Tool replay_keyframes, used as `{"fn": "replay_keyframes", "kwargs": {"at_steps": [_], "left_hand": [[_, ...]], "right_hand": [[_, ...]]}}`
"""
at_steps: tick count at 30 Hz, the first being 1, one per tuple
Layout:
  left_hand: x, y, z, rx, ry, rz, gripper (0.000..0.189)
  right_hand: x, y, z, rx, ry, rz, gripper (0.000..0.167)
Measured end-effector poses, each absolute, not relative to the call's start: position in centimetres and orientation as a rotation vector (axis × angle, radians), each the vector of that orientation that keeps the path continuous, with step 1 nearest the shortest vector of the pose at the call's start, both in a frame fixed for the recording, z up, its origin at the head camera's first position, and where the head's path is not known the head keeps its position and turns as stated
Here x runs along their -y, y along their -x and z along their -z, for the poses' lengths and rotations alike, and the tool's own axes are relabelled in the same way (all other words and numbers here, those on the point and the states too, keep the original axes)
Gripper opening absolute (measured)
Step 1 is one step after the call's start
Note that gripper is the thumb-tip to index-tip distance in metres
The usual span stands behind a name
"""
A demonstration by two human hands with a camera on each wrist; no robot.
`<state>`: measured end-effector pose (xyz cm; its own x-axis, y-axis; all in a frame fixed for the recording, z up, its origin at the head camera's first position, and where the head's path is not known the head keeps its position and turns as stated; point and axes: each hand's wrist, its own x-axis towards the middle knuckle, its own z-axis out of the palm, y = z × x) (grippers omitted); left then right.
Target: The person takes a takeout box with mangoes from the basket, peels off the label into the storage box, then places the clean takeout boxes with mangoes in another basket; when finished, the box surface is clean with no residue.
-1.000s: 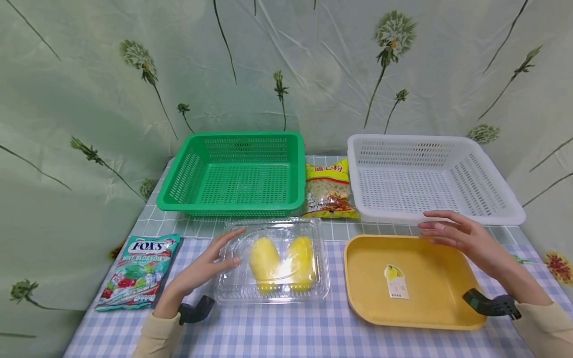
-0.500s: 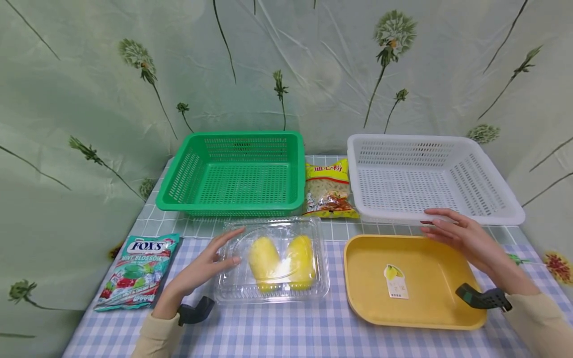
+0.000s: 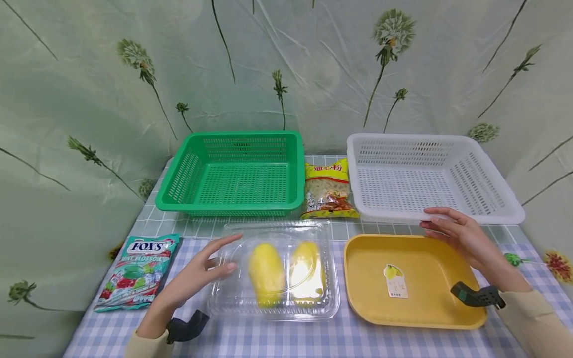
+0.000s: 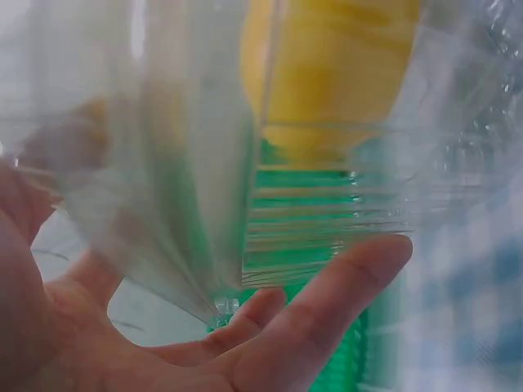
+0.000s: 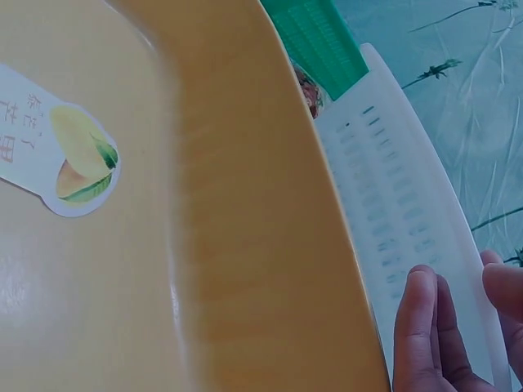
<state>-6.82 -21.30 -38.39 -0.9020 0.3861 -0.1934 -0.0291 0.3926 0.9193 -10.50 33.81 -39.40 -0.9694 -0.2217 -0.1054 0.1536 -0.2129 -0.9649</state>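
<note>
A clear plastic clamshell box is at the middle front, with two yellow mangoes visible through its lid. My left hand grips the box's left side; its thumb and fingers spread along that edge. In the left wrist view, my left-hand fingers reach along the clear wall, with a mango blurred behind it. Beyond the far right rim of the yellow tray, my right hand hovers with relaxed fingers and holds nothing. Its fingers show before the white basket.
At the back stand a green basket and a white basket. A bag of pasta lies between them. A Fox's candy bag lies at left. The tray carries a mango-shaped sticker. A floral curtain closes the back.
The box has come up and toward me with my left hand, and looks larger. The mangoes have shifted inside. My right hand has moved slightly left.
</note>
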Motion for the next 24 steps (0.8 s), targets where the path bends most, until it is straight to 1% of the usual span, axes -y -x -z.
{"fn": "replay_keyframes", "kwargs": {"at_steps": [8, 13, 19, 24], "left_hand": [[19.3, 6.7, 35.8, -2.217, -0.407, -1.563, 0.056], [17.7, 7.2, 33.7, -2.203, -0.488, -1.575, 0.055], [16.2, 8.6, 30.9, -2.18, -0.558, -1.641, 0.056], [14.6, 10.5, 28.9, -2.181, -0.601, -1.664, 0.056]], "right_hand": [[-33.7, 10.5, 39.5, -1.805, 0.082, 2.295, 0.031], [-33.6, 10.5, 39.6, -1.804, 0.072, 2.308, 0.03], [-33.6, 10.5, 39.6, -1.775, 0.11, 2.325, 0.029], [-33.6, 10.5, 39.6, -1.707, 0.166, 2.349, 0.029]]}}
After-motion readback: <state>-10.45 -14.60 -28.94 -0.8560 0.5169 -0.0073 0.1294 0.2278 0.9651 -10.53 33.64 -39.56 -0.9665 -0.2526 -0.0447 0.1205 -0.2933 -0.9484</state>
